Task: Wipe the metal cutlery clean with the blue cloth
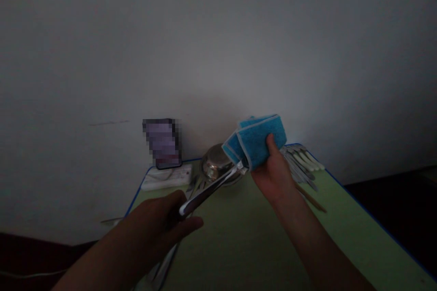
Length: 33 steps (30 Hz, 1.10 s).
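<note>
My left hand (167,220) is closed around the near end of a long metal utensil (208,193) with a shiny edge and a dark face. The utensil slants up to the right, and its far end meets the lower edge of a folded blue cloth (261,141) with pale borders. What kind of utensil it is, I cannot make out, as the cloth hides its tip. Holding that cloth is my right hand (273,170), thumb on the front, fingers hidden behind. Both hands are raised above the green table (235,236). Behind the utensil sits an upturned metal bowl (216,161).
Several pieces of cutlery (300,163), some with white handles, lie at the back right, with a wooden stick (311,198) nearer. A blurred-out phone-like screen (164,143) leans on the wall behind a white power strip (167,177). More utensils (164,263) lie along the left edge.
</note>
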### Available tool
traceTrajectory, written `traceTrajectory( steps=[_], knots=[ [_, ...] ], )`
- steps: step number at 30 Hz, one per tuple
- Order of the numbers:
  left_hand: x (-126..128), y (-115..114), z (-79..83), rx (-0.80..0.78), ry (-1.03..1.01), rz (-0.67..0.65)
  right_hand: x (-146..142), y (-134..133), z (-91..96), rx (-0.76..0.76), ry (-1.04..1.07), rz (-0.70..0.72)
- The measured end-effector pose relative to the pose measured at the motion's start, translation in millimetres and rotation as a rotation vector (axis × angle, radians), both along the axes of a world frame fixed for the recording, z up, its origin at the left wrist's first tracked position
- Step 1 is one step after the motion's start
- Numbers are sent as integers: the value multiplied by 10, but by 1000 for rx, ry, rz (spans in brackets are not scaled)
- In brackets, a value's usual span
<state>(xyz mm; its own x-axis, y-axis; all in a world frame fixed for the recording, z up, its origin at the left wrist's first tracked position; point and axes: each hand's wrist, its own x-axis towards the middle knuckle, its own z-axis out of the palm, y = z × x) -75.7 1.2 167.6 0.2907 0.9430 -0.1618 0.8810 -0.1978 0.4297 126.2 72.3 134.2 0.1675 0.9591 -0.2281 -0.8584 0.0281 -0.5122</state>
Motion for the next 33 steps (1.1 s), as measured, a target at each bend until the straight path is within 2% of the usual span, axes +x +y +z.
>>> traceTrajectory(
  steps=[3,17,23,28,33],
  knots=[
    [30,7,10,15,3,-8,12,0,9,-2,-18,3],
    [127,-20,-43,-109,-6,-52,-10,-26,78,-46,23,14],
    [132,-8,-28,-95,51,-69,-24,-38,87,-16,30,36],
    [165,-32,47,-35,-10,-65,-15,-42,81,-16,37,53],
    [144,-47,-16,-93,-19,-47,-17,-39,69,-13,22,67]
  ],
)
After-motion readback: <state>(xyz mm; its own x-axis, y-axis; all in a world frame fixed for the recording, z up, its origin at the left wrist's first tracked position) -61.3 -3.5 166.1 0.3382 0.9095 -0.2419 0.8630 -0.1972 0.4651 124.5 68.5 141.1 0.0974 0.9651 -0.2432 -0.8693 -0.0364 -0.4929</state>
